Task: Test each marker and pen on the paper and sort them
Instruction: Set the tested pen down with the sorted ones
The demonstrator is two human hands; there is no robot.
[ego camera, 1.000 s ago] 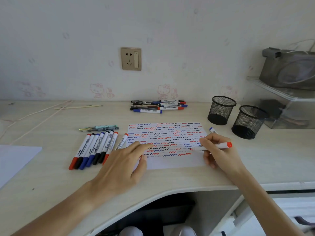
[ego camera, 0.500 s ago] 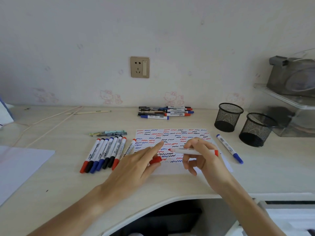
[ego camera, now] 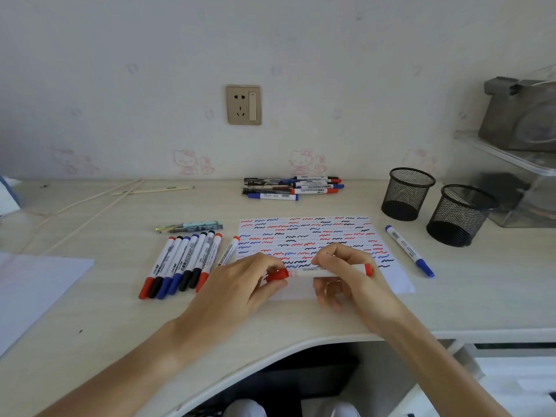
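My right hand (ego camera: 346, 275) grips the white barrel of a red marker (ego camera: 358, 269), held level just above the near edge of the paper (ego camera: 394, 281). My left hand (ego camera: 240, 284) pinches the marker's red cap (ego camera: 278, 274) at the barrel's left end. Red, blue and black squiggles cover the paper. A row of several capped markers (ego camera: 183, 264) lies left of the paper. A pile of markers and pens (ego camera: 291, 188) sits by the wall. One blue marker (ego camera: 409, 251) lies right of the paper.
Two black mesh cups (ego camera: 407, 194) (ego camera: 460, 215) stand at the right, with a clear plastic rack (ego camera: 511, 164) behind them. A patterned pen (ego camera: 189, 227) lies above the marker row. A white sheet (ego camera: 36, 284) lies at the left, and thin sticks (ego camera: 90, 203) at the back left.
My right hand stopped writing and lifted the red marker level. My left hand left the paper, took the red cap and brought it to the marker's tip.
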